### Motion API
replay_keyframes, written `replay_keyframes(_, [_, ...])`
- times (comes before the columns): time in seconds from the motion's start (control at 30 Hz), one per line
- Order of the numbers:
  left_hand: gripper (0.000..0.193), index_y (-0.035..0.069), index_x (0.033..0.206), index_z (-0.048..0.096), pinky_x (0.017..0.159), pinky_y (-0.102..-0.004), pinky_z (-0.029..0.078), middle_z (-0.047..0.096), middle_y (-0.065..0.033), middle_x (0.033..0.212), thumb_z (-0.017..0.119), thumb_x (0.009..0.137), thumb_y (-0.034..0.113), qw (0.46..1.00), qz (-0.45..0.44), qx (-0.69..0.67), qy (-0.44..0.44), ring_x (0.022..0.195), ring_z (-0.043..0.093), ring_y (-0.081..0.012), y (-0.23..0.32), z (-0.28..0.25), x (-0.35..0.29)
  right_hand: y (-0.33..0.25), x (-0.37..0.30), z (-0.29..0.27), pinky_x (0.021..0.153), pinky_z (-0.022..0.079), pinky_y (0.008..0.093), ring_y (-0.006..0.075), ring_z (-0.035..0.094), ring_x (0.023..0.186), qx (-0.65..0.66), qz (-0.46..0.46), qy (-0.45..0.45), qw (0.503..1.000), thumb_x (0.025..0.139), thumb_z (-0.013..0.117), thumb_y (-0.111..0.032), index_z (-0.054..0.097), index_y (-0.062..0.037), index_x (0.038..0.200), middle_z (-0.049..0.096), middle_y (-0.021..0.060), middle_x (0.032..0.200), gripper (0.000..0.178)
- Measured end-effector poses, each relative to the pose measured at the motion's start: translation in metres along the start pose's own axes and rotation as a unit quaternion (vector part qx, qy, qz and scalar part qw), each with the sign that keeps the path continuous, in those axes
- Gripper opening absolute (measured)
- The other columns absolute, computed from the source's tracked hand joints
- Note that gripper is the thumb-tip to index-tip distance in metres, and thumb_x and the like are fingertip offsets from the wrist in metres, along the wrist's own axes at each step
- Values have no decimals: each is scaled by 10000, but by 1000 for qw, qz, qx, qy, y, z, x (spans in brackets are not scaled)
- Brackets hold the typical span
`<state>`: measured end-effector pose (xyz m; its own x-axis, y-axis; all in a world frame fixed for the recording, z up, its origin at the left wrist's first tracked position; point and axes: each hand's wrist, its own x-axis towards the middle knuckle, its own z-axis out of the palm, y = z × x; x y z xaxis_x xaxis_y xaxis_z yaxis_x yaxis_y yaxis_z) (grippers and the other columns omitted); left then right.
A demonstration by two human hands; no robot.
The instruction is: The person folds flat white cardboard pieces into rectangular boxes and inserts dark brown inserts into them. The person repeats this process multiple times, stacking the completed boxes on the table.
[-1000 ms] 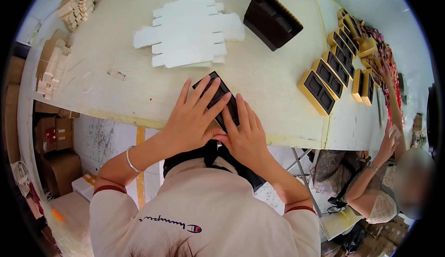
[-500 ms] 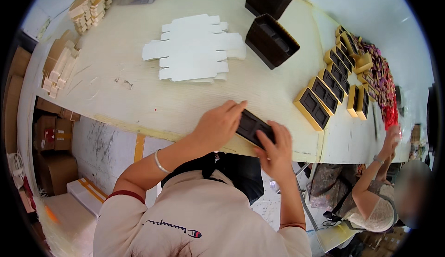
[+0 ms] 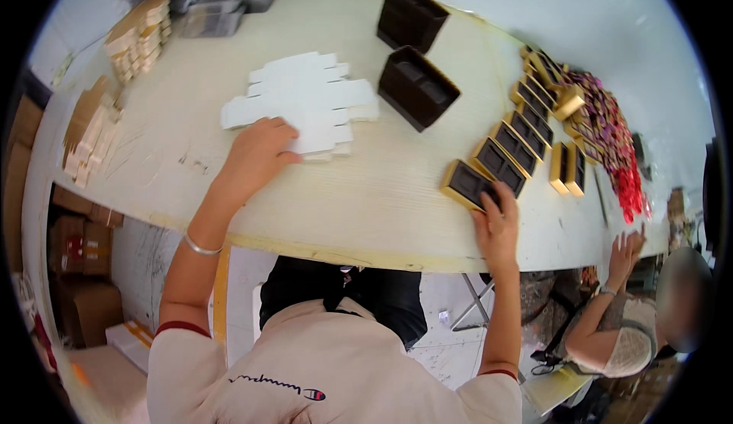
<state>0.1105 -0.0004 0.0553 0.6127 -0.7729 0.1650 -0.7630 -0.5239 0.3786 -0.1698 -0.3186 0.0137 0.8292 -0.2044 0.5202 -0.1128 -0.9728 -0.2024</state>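
Observation:
My left hand (image 3: 259, 153) rests on the near left part of a stack of flat white carton blanks (image 3: 298, 95), its thumb apart from the bent fingers. No blank is lifted. At the right, my right hand (image 3: 498, 221) grips the near right end of a gold box with a black compartment insert (image 3: 464, 182). This box sits on the table at the near end of a slanting row of similar gold boxes (image 3: 513, 149). My fingers hide its right end.
Two dark brown stacks of trays (image 3: 418, 88) stand beyond the blanks on the table (image 3: 343, 210). Folded card pieces (image 3: 95, 130) lie at the left edge. Far right, a co-worker's hands (image 3: 626, 252) are near a pile of red and purple pieces (image 3: 607, 126).
My right hand has carried the gold box from the table's front edge rightward to the row. My left hand has left the box and moved left and forward onto the white blanks.

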Motion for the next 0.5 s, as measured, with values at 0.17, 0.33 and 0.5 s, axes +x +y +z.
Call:
replay_keyframes(0.17, [279, -9, 992, 659, 836, -369, 489, 656, -134, 958, 724, 753, 119, 1000, -21, -19, 3, 931, 609, -321, 1, 1, 3, -15, 0, -11, 940, 452, 446, 369, 560, 1108, 82, 25, 14, 996, 746, 700, -19, 624, 5, 978, 608, 174, 1118, 246])
replay_keyframes(0.33, [368, -21, 1051, 650, 862, -363, 482, 650, -172, 1059, 754, 732, 129, 997, 45, -2, 59, 1005, 605, -334, 7, 7, -1, 68, 76, -71, 935, 445, 445, 363, 534, 1138, -181, 36, 101, 978, 785, 711, -71, 570, -31, 1166, 562, 156, 1234, 408])
replay_keyframes(0.5, [346, -42, 1075, 619, 806, -370, 488, 658, -183, 1000, 720, 775, 98, 994, 8, -105, -12, 909, 623, -336, -5, -10, 3, 39, 113, -74, 965, 448, 418, 367, 510, 1184, -43, -16, 101, 994, 773, 747, -143, 543, -46, 1264, 517, 163, 1328, 541])
